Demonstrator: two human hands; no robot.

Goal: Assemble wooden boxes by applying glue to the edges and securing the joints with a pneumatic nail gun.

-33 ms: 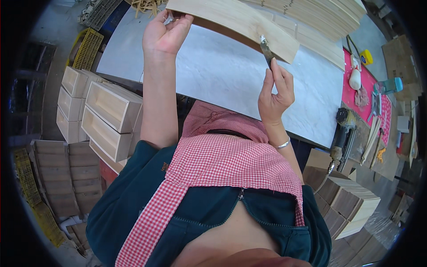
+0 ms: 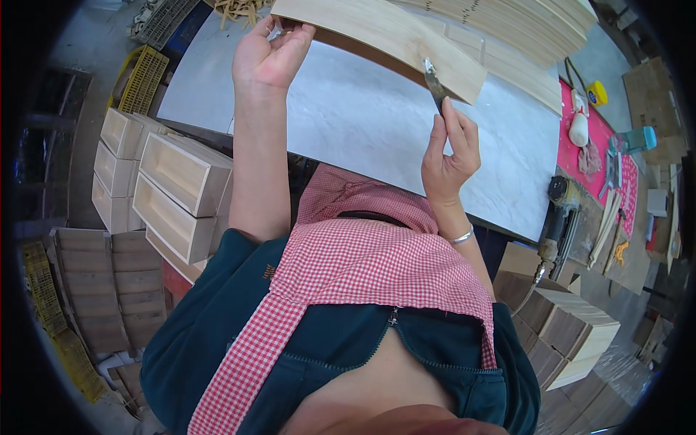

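Note:
A long pale wooden piece (image 2: 377,35), a board or the side of a box, is tilted up over the far part of the table. My left hand (image 2: 272,59) grips its left end, some fingertips hidden behind the edge. A small whitish, shiny bit (image 2: 275,32) shows among those fingers; its kind is unclear. Between the thumb and fingers of my right hand (image 2: 451,148) is a putty knife (image 2: 437,88). Its blade tip, with a white dab on it, lies against the wood near the right end.
The white marbled table (image 2: 348,109) spans the front. Stacked pale boards (image 2: 522,29) lie beyond. At right are a nail gun (image 2: 558,217), a white bottle (image 2: 578,129) and a pink cloth (image 2: 627,181). Open wooden boxes (image 2: 174,174) are stacked at left beside a yellow crate (image 2: 141,80).
My right hand and the putty knife have shifted very slightly. Everything else looks the same.

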